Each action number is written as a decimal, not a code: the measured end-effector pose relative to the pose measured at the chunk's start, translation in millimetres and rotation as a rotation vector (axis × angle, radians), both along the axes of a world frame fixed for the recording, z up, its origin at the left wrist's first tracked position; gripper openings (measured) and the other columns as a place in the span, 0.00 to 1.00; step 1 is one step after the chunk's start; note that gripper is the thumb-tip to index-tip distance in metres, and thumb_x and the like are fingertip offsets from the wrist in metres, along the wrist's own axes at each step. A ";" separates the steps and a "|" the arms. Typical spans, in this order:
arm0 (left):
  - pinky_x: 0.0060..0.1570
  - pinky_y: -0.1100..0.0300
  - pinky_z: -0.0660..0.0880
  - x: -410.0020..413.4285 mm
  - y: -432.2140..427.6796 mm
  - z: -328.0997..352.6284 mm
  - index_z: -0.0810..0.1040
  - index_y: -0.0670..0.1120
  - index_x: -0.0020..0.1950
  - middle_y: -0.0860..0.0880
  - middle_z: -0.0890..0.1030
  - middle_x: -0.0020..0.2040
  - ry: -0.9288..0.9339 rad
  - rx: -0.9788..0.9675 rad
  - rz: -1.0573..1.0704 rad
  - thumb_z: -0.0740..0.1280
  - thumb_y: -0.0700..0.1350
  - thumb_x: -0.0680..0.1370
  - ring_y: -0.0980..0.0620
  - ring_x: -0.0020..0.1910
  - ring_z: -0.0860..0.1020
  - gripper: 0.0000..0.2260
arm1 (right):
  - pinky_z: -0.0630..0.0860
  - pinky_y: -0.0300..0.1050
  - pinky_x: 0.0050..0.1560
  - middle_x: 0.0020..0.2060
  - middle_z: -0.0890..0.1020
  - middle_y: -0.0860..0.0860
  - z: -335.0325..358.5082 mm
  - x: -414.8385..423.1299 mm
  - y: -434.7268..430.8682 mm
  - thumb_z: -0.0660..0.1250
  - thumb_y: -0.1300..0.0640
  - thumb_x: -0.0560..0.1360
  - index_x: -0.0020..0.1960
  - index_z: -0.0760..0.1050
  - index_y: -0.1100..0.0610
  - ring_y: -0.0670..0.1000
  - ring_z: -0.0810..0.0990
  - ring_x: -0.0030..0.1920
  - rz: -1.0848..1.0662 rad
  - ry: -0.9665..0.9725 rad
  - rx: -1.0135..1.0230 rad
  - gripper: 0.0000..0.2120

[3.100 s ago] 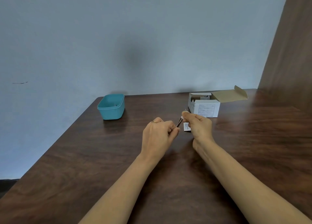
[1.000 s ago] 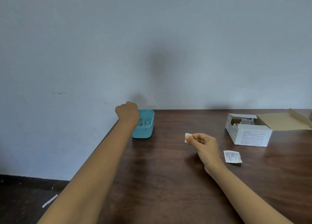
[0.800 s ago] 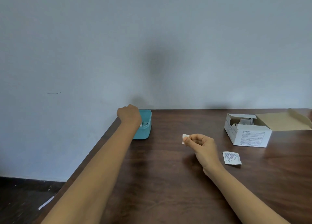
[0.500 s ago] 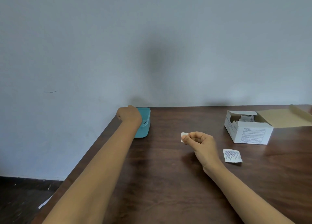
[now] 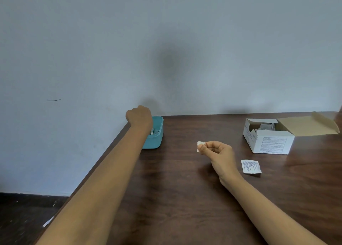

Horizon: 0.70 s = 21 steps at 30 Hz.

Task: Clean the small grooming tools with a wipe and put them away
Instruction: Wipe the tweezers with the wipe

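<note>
Head view (the only one). Landmark = teal tub point(image 5: 155, 140), 1x, on the brown table point(image 5: 175, 198) at its far-left corner, close to the wall.

2 hands in shot, both bare forearms reaching in from the near edge.

The left hand point(image 5: 139, 116) is over the tub's left half, back of hand up, wrist bent. Its fingers point down inside and are hidden behind the knuckles, so I can't tell if it's clenched on sth or has let go.

Grooming tools point(image 5: 154, 132): a bit of grey metal shows inside the tub, just right of that wrist. Too small to count.

The right hand point(image 5: 218, 152) is right of the tub and nearer the camera, above the table w/ fingers curled in. Thumb + forefinger pinch 1 small white wipe point(image 5: 199, 145), which sticks out on the side facing the tub and is well apart from it.

1 flat white sachet point(image 5: 251, 166) w/ printed text lies on the table further right of the tub. It's just beside the right wrist, not touching.

1 white carton point(image 5: 269, 142) sits well right of the tub, toward the table's back edge. Its lid flap point(image 5: 307, 126) is folded open, away from the tub. More packets point(image 5: 266, 126) show inside, no. unclear.

Dark floor below the tub's side of the table, w/ 1 white scrap point(image 5: 48, 223).
</note>
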<state>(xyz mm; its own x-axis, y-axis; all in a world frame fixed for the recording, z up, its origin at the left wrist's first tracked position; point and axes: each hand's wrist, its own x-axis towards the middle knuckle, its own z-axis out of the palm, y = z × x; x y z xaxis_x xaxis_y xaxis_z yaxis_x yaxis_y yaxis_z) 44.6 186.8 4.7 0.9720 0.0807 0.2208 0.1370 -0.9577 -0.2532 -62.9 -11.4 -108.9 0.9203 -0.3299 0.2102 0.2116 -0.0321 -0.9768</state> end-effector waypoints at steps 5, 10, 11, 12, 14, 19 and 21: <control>0.38 0.59 0.65 -13.8 -0.1 14.0 0.77 0.42 0.52 0.46 0.75 0.47 -0.128 -0.074 -0.075 0.65 0.36 0.75 0.46 0.50 0.79 0.06 | 0.74 0.37 0.49 0.37 0.86 0.51 4.4 -6.9 -0.8 0.74 0.56 0.70 0.40 0.82 0.58 0.45 0.83 0.41 0.010 0.004 0.088 0.05; 0.31 0.61 0.64 -39.8 -4.9 17.3 0.80 0.43 0.50 0.47 0.76 0.43 -0.237 -0.188 -0.187 0.64 0.41 0.77 0.46 0.42 0.79 0.06 | 0.72 0.33 0.45 0.40 0.85 0.50 12.1 -23.2 -1.7 0.74 0.54 0.71 0.44 0.82 0.58 0.42 0.82 0.41 0.018 0.024 0.142 0.07; 0.31 0.61 0.64 -45.2 -6.7 15.8 0.80 0.43 0.50 0.47 0.77 0.43 -0.257 -0.206 -0.213 0.64 0.42 0.77 0.46 0.42 0.79 0.07 | 0.71 0.34 0.44 0.40 0.85 0.50 13.7 -26.4 -1.6 0.73 0.55 0.71 0.44 0.82 0.58 0.39 0.81 0.38 0.021 0.025 0.160 0.07; 0.33 0.60 0.65 -52.8 -9.5 14.4 0.80 0.43 0.50 0.46 0.78 0.45 -0.271 -0.219 -0.239 0.63 0.43 0.77 0.45 0.42 0.79 0.07 | 0.70 0.34 0.42 0.39 0.84 0.50 15.7 -31.4 -2.0 0.73 0.56 0.71 0.44 0.82 0.59 0.38 0.79 0.34 0.021 0.026 0.179 0.06; 0.37 0.58 0.67 -68.7 -17.3 10.1 0.80 0.43 0.50 0.45 0.80 0.48 -0.285 -0.230 -0.283 0.62 0.45 0.79 0.44 0.45 0.79 0.09 | 0.69 0.34 0.38 0.37 0.83 0.50 18.2 -41.0 -3.4 0.72 0.58 0.72 0.44 0.81 0.60 0.38 0.75 0.28 0.026 0.029 0.228 0.06; 0.39 0.57 0.68 -104.3 -45.9 -8.8 0.81 0.46 0.52 0.45 0.80 0.52 -0.242 -0.291 -0.359 0.62 0.49 0.79 0.44 0.49 0.80 0.11 | 0.63 0.37 0.33 0.34 0.77 0.52 16.4 -67.3 -12.4 0.71 0.59 0.73 0.41 0.81 0.59 0.44 0.65 0.30 0.077 0.011 0.303 0.04; 0.38 0.57 0.68 -115.0 -58.6 -21.9 0.82 0.47 0.51 0.46 0.81 0.51 -0.214 -0.343 -0.391 0.63 0.50 0.78 0.45 0.49 0.80 0.11 | 0.62 0.37 0.34 0.32 0.76 0.50 15.5 -77.0 -17.6 0.71 0.60 0.73 0.39 0.80 0.58 0.44 0.64 0.30 0.090 -0.007 0.302 0.04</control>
<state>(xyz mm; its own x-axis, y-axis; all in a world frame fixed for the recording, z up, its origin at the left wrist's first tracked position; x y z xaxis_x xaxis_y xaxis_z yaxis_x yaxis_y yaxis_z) -70.5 128.1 -17.2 0.8804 -0.1748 0.4408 -0.2307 -0.9700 0.0761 -139.9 -29.0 -93.3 0.9477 -0.2953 0.1215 0.2071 0.2788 -0.9378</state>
